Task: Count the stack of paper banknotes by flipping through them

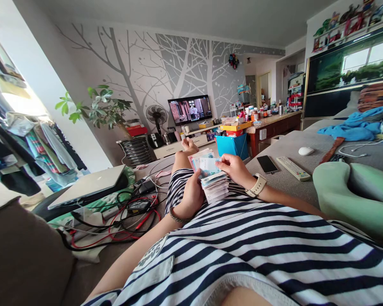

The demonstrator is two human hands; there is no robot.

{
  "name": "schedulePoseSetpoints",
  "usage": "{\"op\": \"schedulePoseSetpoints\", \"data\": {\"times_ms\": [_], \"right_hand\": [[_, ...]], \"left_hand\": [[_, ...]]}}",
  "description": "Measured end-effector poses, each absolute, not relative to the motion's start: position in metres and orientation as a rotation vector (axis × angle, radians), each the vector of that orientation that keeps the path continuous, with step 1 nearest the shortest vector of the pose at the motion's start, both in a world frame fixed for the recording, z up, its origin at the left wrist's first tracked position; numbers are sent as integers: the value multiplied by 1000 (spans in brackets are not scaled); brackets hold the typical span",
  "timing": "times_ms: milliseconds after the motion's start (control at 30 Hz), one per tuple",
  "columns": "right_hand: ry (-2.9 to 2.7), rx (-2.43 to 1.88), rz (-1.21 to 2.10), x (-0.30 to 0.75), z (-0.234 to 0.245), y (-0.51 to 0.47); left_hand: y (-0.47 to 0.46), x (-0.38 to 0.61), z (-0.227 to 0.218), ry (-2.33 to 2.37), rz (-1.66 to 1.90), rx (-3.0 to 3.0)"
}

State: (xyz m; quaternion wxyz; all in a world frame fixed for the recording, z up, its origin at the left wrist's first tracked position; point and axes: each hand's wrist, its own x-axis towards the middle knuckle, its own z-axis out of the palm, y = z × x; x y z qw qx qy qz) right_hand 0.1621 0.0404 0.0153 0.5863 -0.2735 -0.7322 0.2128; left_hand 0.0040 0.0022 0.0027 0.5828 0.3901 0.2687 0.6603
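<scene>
A thick wad of paper banknotes (215, 189), with blue and pink printing showing, is held up above my lap. My left hand (191, 193) grips its left side, the thumb lying on the front. With the fingers of my right hand (236, 169) I pinch the right edge of a pale blue-and-white note (210, 164) at the top. Behind that, a few pinkish notes fan out to the upper left. How my left fingers sit behind the wad is hidden. A light-strapped watch (257, 185) is on my right wrist.
To the right on the sofa lie a black phone (267, 164), a white remote control (292, 168), a white mouse (306, 151) and a green neck pillow (330, 191). Leftward are a silver laptop (91, 183) and tangled cables (130, 212). A blue box (232, 145) stands beyond my legs.
</scene>
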Motion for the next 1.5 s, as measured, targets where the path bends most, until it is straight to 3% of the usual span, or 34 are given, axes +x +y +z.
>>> {"op": "schedulePoseSetpoints", "data": {"times_ms": [367, 933, 1133, 1500], "right_hand": [[-1784, -477, 772, 164, 17, 38], [-1839, -468, 615, 168, 21, 36], [-1815, -419, 755, 168, 23, 33], [-1680, -727, 617, 170, 18, 46]], "left_hand": [[-2, 8, 9, 674, 1511, 932], [0, 7, 5, 633, 1536, 994], [1, 4, 5, 659, 1535, 913], [0, 1, 6, 640, 1519, 1001]]}}
